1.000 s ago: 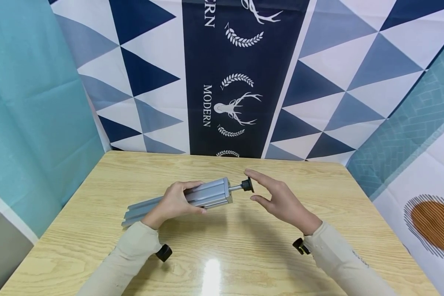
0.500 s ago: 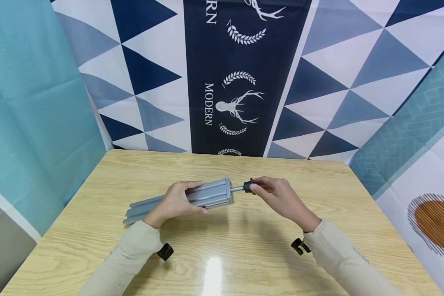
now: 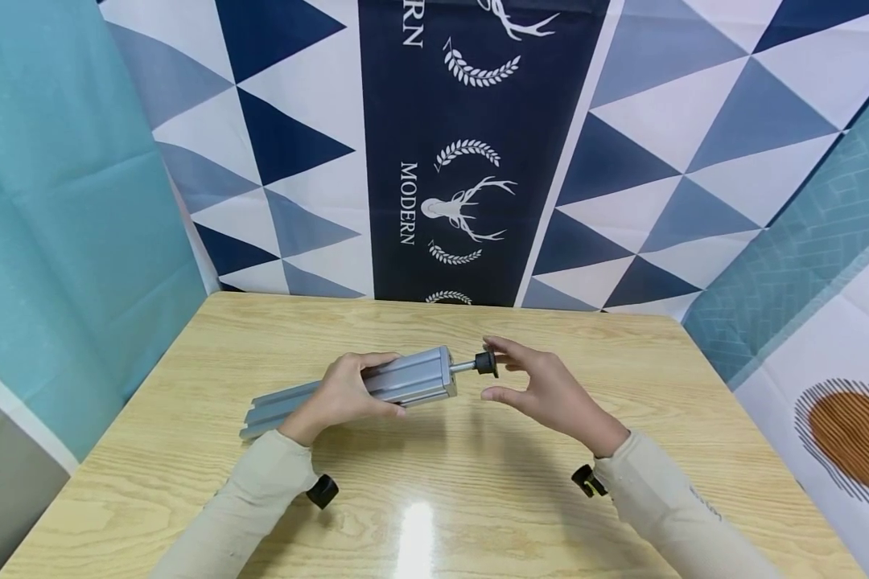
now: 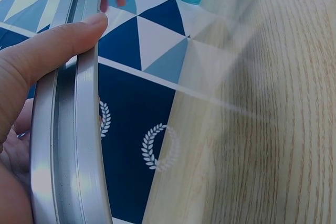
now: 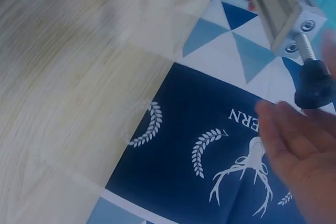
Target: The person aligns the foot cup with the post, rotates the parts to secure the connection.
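Observation:
In the head view my left hand (image 3: 349, 397) grips a grey aluminium profile (image 3: 413, 379), its thumb lying over one grooved face. The profile is raised at its right end and slants down to the left. From its end plate (image 5: 299, 31) a threaded bolt (image 3: 463, 367) sticks out, carrying a black levelling foot (image 3: 486, 363). My right hand (image 3: 550, 394) hovers around that foot with thumb and fingers spread apart. In the right wrist view a gap shows between the fingertips (image 5: 269, 109) and the black foot; whether another finger touches it I cannot tell.
A wooden table (image 3: 478, 498) lies beneath both hands, with a bright reflection near the front. Behind it hangs a patterned cloth (image 3: 449, 161), and a teal cloth (image 3: 80, 201) hangs at the left. A black wrist device (image 3: 322, 491) is on the left wrist.
Half a second ago my right thumb and fingers pinched the black foot; now they have spread away from it. A second ago they were also spread. My left hand and the profile stay nearly still.

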{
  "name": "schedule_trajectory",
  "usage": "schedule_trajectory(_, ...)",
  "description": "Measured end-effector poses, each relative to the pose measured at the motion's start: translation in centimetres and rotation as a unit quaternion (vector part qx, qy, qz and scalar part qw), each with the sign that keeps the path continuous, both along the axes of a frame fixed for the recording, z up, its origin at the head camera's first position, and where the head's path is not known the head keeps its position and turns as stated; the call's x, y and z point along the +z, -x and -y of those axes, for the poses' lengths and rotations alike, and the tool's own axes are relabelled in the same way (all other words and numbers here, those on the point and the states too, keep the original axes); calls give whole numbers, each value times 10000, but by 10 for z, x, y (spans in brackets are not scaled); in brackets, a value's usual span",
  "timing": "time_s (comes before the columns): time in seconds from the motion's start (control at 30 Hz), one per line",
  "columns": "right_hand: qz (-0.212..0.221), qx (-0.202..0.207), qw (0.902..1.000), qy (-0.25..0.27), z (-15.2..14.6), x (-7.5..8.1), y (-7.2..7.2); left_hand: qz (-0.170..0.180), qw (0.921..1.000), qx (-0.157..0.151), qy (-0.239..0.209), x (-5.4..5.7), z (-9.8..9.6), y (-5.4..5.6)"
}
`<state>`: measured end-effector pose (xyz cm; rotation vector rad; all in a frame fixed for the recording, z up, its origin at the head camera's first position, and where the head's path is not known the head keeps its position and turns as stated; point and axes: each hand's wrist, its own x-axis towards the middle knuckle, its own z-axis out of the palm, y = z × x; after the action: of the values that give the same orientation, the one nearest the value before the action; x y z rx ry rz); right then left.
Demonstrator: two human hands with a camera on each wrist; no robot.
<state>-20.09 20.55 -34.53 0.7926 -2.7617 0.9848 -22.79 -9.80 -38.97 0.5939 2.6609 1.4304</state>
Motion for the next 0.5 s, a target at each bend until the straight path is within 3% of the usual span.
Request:
schedule_trajectory(0.1, -717, 286, 9968, -197, 0, -2, 2, -11, 10000, 15, 4, -1, 1, 0)
schedule_trajectory(0.23, -1252, 500, 9908, -153, -1, -4, 4, -8, 10000, 47, 43, -2, 1, 1)
schedule_trajectory(0.33, -1279, 482, 9906, -103, -3, -3, 5, -54, 9999, 39, 78, -3, -1, 2)
schedule_trajectory(0.5, -951, 364, 9947, -166, -3, 0, 6, -145, 9998, 44, 132, -2, -3, 4)
